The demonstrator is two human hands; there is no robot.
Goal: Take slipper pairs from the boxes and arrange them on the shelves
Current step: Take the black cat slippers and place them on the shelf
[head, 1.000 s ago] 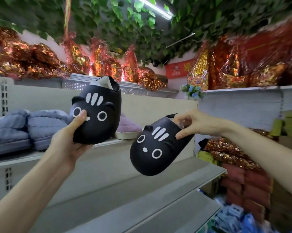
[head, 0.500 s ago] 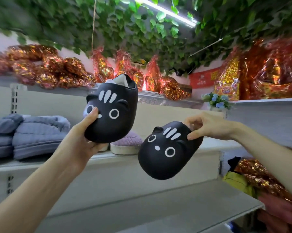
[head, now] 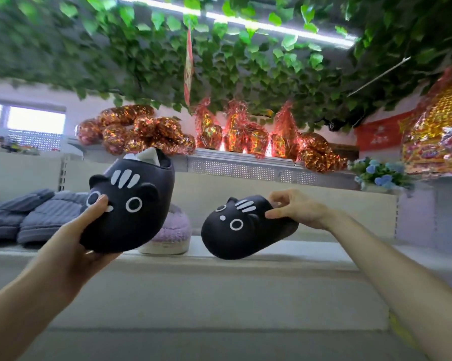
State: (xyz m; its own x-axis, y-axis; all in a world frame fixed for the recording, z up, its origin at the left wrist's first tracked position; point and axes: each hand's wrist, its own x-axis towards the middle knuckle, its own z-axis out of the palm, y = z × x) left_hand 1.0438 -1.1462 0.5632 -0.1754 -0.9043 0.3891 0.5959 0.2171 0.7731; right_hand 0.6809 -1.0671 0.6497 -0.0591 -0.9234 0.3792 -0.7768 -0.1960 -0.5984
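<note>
Shop shelf [head: 324, 247] under hanging foliage. Right hand [head: 298, 209], 3 o'clock, pinches one black cat slipper [head: 240, 230] by its collar. It has dropped to the shelf edge since a second ago. Left hand [head: 81, 246], 9 o'clock, grips the mate [head: 131, 204] aloft. Placement judged under way.

Found middle shelf [head: 313, 247] open to passage right of lilac slipper [head: 170, 230]; left stretch blocked by grey slippers [head: 45, 220]; headroom capped by upper shelf [head: 232, 168].

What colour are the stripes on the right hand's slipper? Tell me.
White, on the black slipper; the head view shows it.
</note>
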